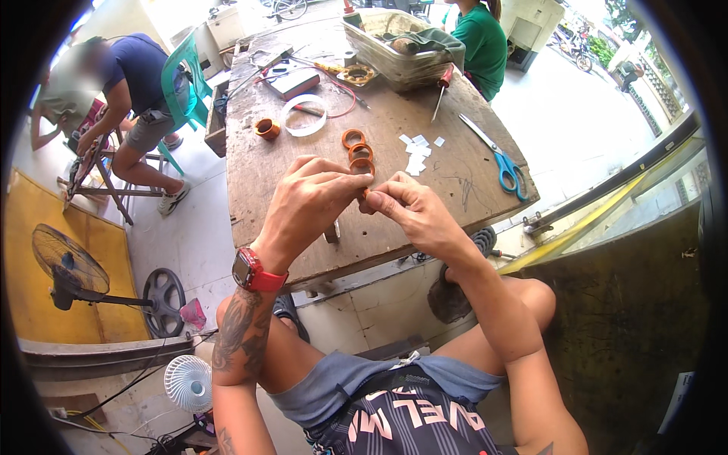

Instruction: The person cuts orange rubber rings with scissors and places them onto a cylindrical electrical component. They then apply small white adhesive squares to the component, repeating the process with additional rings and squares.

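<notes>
A short row of copper-coloured wire coils [353, 138] stretches across the wooden table [303, 243] away from my hands. My left hand [315, 193], with a red-strapped watch at the wrist, pinches the near end of this row. Close beside it, my right hand [413, 212] has thumb and forefinger pressed together on the same near end. What exactly lies between the fingertips is mostly covered. Right of the coils are several small white paper pieces [416, 155]. To their left lie a white ring-shaped strip [305, 115] and a wound copper coil [267, 129].
Blue-handled scissors [509, 173] and a red-handled screwdriver [442, 89] lie on the right. A plastic bin [402, 68] stands at the back, with a multimeter-like box [294, 82] and wires to its left. Two people are nearby; a fan [72, 269] stands left.
</notes>
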Available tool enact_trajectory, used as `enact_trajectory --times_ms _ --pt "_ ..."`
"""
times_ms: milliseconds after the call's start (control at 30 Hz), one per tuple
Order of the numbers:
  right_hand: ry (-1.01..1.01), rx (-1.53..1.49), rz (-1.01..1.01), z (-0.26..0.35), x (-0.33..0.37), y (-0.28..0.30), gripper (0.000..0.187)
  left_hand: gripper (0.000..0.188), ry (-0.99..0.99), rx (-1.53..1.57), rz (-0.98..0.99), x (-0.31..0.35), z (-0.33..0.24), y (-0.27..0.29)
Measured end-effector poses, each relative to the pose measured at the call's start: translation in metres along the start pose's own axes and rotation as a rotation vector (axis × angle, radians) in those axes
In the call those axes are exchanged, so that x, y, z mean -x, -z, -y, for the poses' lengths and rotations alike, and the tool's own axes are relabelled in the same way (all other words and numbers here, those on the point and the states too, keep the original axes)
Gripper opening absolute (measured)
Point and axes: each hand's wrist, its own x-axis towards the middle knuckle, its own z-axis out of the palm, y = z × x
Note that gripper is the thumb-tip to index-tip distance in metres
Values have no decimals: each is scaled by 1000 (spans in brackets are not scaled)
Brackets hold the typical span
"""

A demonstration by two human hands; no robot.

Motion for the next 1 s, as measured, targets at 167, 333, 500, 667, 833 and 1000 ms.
enact_trajectory --times_ms 167,333,500,667,833,1000 --pt "0 152 -9 7 -2 -1 33 23 -11 33 -54 2 6 -4" --pt "20 -19 25 7 -6 -2 33 17 49 178 -57 0 11 -3" --pt "89 56 -35 3 -3 -8 31 18 167 264 -99 4 12 1" --pt "100 -14 -28 2 -4 -12 30 20 226 299 -93 3 10 2" --pt "106 7 -96 1 -4 -16 24 19 391 487 -143 6 -3 -3" --pt "201 62 -147 -2 -5 -24 20 20 401 424 -131 9 0 0"
